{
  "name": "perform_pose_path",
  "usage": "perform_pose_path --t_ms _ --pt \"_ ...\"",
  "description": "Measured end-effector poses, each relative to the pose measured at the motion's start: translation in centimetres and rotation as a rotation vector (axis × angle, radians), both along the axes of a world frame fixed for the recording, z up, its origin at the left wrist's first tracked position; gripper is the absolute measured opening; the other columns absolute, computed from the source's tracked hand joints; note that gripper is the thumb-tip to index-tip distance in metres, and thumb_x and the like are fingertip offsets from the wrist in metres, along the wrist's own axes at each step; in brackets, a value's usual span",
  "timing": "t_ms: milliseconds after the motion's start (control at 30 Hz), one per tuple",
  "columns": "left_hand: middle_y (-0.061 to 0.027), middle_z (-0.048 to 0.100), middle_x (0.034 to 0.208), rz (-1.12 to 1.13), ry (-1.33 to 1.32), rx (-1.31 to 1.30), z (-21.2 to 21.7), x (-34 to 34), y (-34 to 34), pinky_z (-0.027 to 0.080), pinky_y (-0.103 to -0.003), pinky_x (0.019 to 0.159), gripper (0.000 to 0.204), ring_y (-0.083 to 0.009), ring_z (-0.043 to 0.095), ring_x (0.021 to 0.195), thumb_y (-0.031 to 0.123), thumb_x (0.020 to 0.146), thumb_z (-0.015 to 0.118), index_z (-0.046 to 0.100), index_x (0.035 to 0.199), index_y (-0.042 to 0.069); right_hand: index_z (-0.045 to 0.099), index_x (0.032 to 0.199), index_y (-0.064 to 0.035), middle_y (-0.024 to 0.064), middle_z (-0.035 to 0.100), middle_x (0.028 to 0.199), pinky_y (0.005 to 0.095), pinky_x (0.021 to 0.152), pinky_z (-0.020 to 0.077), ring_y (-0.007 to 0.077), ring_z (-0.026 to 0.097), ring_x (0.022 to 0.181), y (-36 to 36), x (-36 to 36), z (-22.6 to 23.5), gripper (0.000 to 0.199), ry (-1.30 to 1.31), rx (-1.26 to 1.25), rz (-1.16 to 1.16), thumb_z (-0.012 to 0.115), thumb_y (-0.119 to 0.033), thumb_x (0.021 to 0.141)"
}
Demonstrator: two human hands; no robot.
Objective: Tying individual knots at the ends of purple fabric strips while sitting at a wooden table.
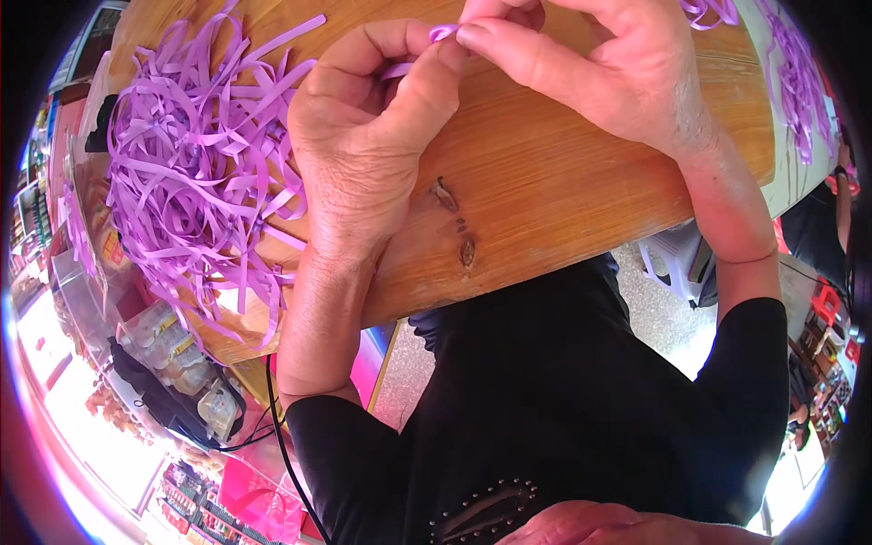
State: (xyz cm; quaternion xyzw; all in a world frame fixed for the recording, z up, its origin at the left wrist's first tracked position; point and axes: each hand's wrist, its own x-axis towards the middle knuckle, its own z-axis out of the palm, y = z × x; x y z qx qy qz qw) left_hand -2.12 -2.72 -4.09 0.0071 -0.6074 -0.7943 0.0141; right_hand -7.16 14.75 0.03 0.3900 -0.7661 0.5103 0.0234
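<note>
Lying heaped at the left of the wooden board (563,182) is a loose pile of purple ribbon strips (186,173), well apart from the hands. A single purple ribbon strip (427,45) is pinched near the top centre between the left hand (372,136) and the right hand (590,64), both closed narrowly on it, fingertips touching. More purple strips (799,82) are seen at the right edge.
</note>
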Motion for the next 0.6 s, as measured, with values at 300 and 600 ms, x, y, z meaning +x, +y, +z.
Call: perform_pose_path --t_ms 300,600 --pt "-0.0015 0.059 0.089 -0.211 -0.002 0.414 -0.7 0.0 -1.1 0.043 -0.025 0.068 0.014 -0.0097 0.052 0.078 0.008 0.088 0.056 0.059 0.100 0.002 0.061 0.089 0.0003 0.0027 0.061 0.081 0.0190 0.065 0.0434 0.0052 0.055 0.078 -0.4 -0.8 -0.6 0.013 -0.756 -0.112 0.074 0.062 -0.011 0.083" --pt "0.0014 0.054 0.080 -0.217 0.025 0.366 -0.6 -0.1 -1.2 0.036 -0.021 0.063 0.013 -0.0077 0.043 0.068 0.007 0.089 0.054 0.060 0.100 0.002 0.061 0.089 -0.0002 0.0068 0.059 0.076 0.0231 0.061 0.0441 0.0159 0.057 0.068 -0.3 0.0 0.8 0.012 0.038 -0.028 -0.034 0.063 0.002 0.077"
